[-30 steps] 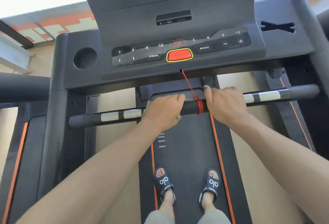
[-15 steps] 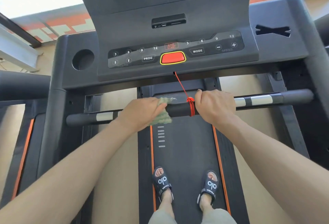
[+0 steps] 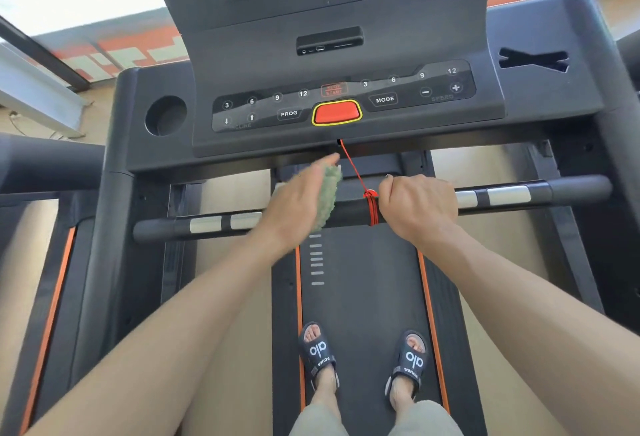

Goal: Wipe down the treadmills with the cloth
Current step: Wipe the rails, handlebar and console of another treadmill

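The green cloth (image 3: 329,194) lies under the left hand (image 3: 298,205), in front of the handlebar (image 3: 349,208); the fingers look nearly straight, blurred. The right hand (image 3: 417,205) grips the handlebar, just beside a red cord (image 3: 371,205) wound round it below the console (image 3: 346,103).

Motion-blurred left hand (image 3: 298,207) over most of the green cloth (image 3: 329,193); "incline" label (image 3: 240,126) barely legible.
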Tool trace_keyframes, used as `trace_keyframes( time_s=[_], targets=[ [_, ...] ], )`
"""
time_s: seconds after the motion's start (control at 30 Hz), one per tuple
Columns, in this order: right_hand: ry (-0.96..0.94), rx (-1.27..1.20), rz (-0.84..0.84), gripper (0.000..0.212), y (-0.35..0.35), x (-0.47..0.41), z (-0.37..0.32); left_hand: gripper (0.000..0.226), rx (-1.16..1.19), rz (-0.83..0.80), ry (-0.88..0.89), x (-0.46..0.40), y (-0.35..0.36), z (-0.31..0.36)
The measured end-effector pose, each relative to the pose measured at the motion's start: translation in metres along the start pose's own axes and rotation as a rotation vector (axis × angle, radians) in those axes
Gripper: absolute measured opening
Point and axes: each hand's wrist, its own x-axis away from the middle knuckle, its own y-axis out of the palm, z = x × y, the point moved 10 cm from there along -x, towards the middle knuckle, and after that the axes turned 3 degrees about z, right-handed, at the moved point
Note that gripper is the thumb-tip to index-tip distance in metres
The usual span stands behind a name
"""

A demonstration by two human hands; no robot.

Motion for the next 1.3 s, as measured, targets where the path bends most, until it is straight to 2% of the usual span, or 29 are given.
trace_keyframes(
  time_s=[0.07, 0.1, 0.13, 0.17, 0.2, 0.3, 0.4, 0.47, 0.53, 0.63, 0.7, 0.73, 0.77, 0.87, 0.9, 0.97, 1.1, 1.17, 1.23, 1.3],
  targets=[
    [-0.009, 0.013, -0.001, 0.037, 0.0, 0.0, -0.001, 0.055, -0.655, -0.037, 0.194, 0.005, 0.036, 0.011],
    [-0.009, 0.008, 0.0, 0.036, 0.0, 0.001, -0.001, 0.07, -0.892, -0.042, 0.238, 0.007, 0.045, 0.01],
    [-0.002, -0.009, 0.007, 0.038, 0.0, 0.002, 0.0, 0.081, -1.009, -0.071, 0.239, 0.006, 0.049, 0.005],
    [0.003, -0.027, 0.012, 0.04, -0.001, 0.002, 0.0, 0.085, -1.013, -0.096, 0.224, 0.004, 0.047, 0.002],
    [0.009, -0.043, 0.017, 0.042, -0.001, 0.002, 0.001, 0.079, -0.976, -0.12, 0.215, 0.0, 0.044, 0.001],
    [0.032, -0.053, 0.002, 0.042, 0.002, 0.001, 0.003, 0.052, -1.05, -0.167, 0.232, -0.006, 0.048, 0.003],
    [0.02, -0.038, -0.006, 0.037, 0.004, 0.003, 0.0, 0.031, -1.066, -0.139, 0.146, -0.021, 0.055, 0.011],
    [0.042, -0.036, 0.026, 0.04, 0.001, 0.003, 0.002, 0.02, -1.08, -0.182, 0.112, -0.032, 0.061, 0.015],
    [0.042, -0.006, 0.028, 0.041, 0.002, 0.0, 0.002, 0.02, -1.037, -0.312, 0.038, -0.04, 0.067, 0.008],
    [0.039, 0.004, -0.006, 0.04, 0.007, -0.002, 0.002, 0.03, -0.855, -0.599, -0.224, -0.047, 0.077, -0.014],
    [0.042, -0.005, 0.006, 0.039, 0.006, -0.002, 0.003, 0.035, -0.798, -0.665, -0.294, -0.048, 0.082, -0.017],
    [0.031, -0.003, 0.011, 0.038, 0.006, -0.002, 0.004, 0.033, -0.805, -0.618, -0.269, -0.049, 0.082, -0.016],
    [0.015, -0.001, 0.014, 0.037, 0.005, -0.001, 0.003, 0.03, -0.841, -0.505, -0.202, -0.05, 0.079, -0.013],
    [0.028, 0.0, 0.026, 0.042, 0.004, 0.0, 0.002, 0.029, -1.035, 0.026, 0.152, -0.029, 0.066, 0.01],
    [0.046, -0.002, 0.034, 0.044, 0.003, 0.001, 0.004, 0.034, -1.075, 0.146, 0.245, -0.018, 0.068, 0.016],
    [0.078, -0.011, 0.045, 0.046, 0.004, 0.002, 0.007, 0.044, -1.071, 0.285, 0.353, -0.001, 0.075, 0.02],
    [0.036, 0.012, 0.042, 0.045, 0.007, 0.0, 0.005, 0.087, -1.012, 0.226, 0.407, 0.034, 0.089, 0.0],
    [0.039, -0.002, 0.057, 0.046, 0.006, 0.0, 0.005, 0.091, -0.995, 0.176, 0.465, 0.045, 0.085, -0.001],
    [0.057, -0.031, 0.075, 0.047, 0.006, 0.0, 0.006, 0.07, -0.804, 0.139, 0.495, 0.043, 0.072, 0.008],
    [0.067, -0.052, 0.097, 0.049, 0.007, -0.001, 0.007, 0.031, -0.489, 0.194, 0.397, 0.026, 0.037, 0.02]
  ],
)
